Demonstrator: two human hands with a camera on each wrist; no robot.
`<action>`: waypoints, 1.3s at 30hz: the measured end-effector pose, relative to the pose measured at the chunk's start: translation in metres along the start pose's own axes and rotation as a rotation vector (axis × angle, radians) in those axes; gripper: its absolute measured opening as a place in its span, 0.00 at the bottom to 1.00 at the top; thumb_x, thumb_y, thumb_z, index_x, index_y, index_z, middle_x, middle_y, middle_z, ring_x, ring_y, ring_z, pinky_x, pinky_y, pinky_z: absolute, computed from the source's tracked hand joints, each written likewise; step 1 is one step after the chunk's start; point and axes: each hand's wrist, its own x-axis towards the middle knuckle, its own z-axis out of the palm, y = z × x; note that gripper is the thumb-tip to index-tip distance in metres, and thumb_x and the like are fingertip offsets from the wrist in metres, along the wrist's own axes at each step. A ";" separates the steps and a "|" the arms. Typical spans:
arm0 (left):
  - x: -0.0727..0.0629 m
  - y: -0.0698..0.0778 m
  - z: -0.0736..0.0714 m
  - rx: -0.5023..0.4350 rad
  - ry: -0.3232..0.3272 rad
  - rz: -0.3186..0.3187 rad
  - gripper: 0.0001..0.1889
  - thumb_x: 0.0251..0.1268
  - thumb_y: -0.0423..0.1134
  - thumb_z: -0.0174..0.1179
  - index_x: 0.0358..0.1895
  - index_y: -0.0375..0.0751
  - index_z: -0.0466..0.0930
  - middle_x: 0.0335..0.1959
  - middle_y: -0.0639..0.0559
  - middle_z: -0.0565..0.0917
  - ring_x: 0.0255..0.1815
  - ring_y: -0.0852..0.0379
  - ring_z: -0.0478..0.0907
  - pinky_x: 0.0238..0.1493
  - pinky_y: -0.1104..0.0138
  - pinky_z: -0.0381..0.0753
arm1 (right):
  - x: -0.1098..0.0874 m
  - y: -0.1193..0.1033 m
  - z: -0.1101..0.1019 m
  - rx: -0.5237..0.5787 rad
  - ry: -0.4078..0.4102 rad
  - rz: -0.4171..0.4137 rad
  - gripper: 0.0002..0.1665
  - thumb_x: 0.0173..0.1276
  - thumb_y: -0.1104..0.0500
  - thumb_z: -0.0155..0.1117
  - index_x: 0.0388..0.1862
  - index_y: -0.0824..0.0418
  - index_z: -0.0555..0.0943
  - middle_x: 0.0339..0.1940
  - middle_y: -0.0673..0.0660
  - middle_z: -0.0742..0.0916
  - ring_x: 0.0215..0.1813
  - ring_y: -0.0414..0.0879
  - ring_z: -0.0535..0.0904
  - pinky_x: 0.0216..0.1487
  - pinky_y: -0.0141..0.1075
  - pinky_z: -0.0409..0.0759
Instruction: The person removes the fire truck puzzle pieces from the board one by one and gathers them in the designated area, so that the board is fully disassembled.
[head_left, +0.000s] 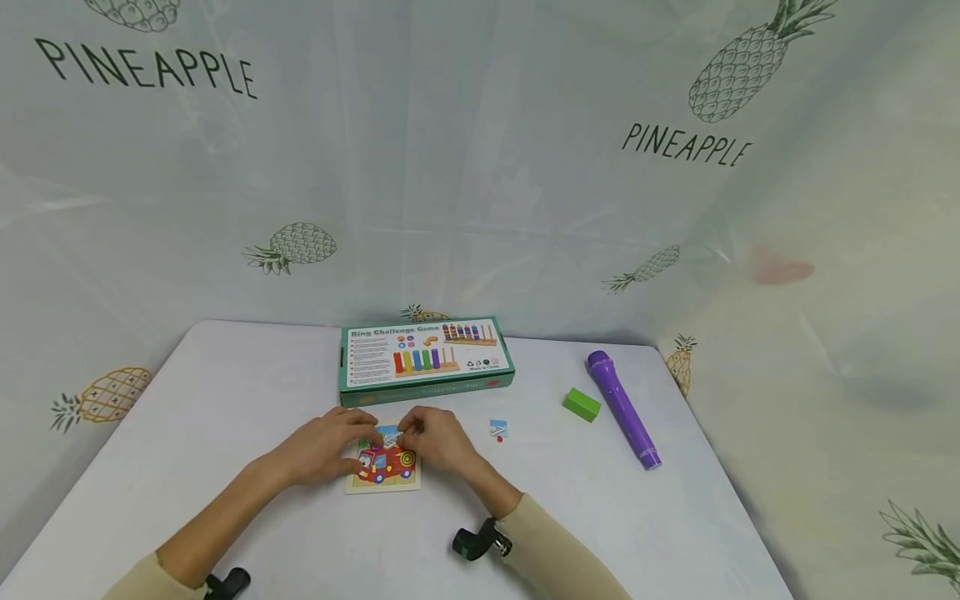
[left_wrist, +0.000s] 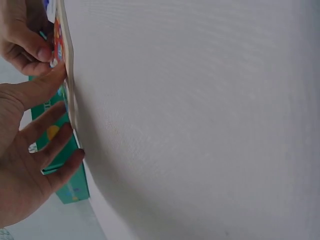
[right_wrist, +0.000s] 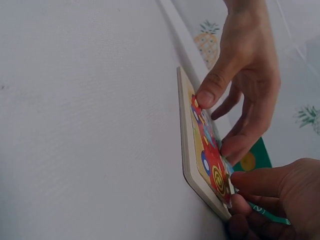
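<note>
A small wooden jigsaw puzzle (head_left: pixel 384 483) with a red fire truck lies on the table, its pale frame showing along the near edge. My left hand (head_left: pixel 321 446) rests on its left side, thumb on the picture and fingers spread toward the far edge; the left wrist view shows these fingers (left_wrist: pixel 52 137) fairly straight. At the upper right corner, my right hand (head_left: pixel 438 437) pinches a puzzle piece between thumb and curled fingers, mostly hidden by the fingertips. The right wrist view has this right hand (right_wrist: pixel 280 192) at the truck's hose-reel end. One loose puzzle piece (head_left: pixel 498 428) lies right of the hand.
Behind the puzzle stands a green Ring Challenge Game box (head_left: pixel 427 358). On the right lie a green block (head_left: pixel 581 405) and a purple microphone-shaped stick (head_left: pixel 624 410). A pineapple-print curtain (head_left: pixel 480 167) hangs along the back and side of the white table (head_left: pixel 337 550).
</note>
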 end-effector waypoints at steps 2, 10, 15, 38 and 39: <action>0.000 0.000 0.000 0.022 -0.002 0.022 0.21 0.53 0.44 0.77 0.52 0.55 0.87 0.61 0.45 0.80 0.63 0.37 0.73 0.55 0.41 0.78 | 0.000 0.000 0.000 -0.002 0.002 -0.003 0.07 0.68 0.57 0.70 0.41 0.57 0.85 0.28 0.43 0.82 0.31 0.35 0.75 0.35 0.28 0.75; 0.000 -0.002 0.001 0.076 -0.013 0.036 0.22 0.53 0.46 0.76 0.55 0.59 0.87 0.61 0.45 0.79 0.63 0.36 0.73 0.53 0.41 0.79 | 0.002 0.000 0.001 0.002 0.019 0.002 0.04 0.66 0.57 0.71 0.36 0.55 0.85 0.26 0.43 0.83 0.29 0.35 0.76 0.33 0.29 0.75; 0.001 -0.003 0.000 0.065 -0.020 0.037 0.22 0.54 0.46 0.76 0.55 0.59 0.88 0.61 0.45 0.78 0.64 0.36 0.72 0.51 0.41 0.79 | 0.004 -0.001 0.001 -0.005 0.032 0.009 0.04 0.66 0.56 0.72 0.35 0.54 0.85 0.25 0.42 0.83 0.30 0.34 0.76 0.33 0.29 0.75; -0.001 0.002 0.000 0.055 -0.016 0.022 0.21 0.54 0.45 0.76 0.53 0.60 0.88 0.50 0.55 0.78 0.54 0.48 0.73 0.43 0.51 0.79 | 0.003 -0.002 0.003 0.017 0.020 -0.030 0.05 0.69 0.55 0.68 0.41 0.53 0.85 0.26 0.43 0.84 0.29 0.35 0.77 0.33 0.29 0.76; -0.001 0.002 0.000 0.056 -0.015 0.022 0.21 0.54 0.45 0.76 0.53 0.60 0.88 0.49 0.55 0.78 0.53 0.48 0.73 0.42 0.52 0.79 | 0.003 -0.002 0.003 0.021 0.020 -0.034 0.04 0.70 0.54 0.68 0.41 0.53 0.85 0.26 0.43 0.84 0.29 0.35 0.77 0.33 0.29 0.76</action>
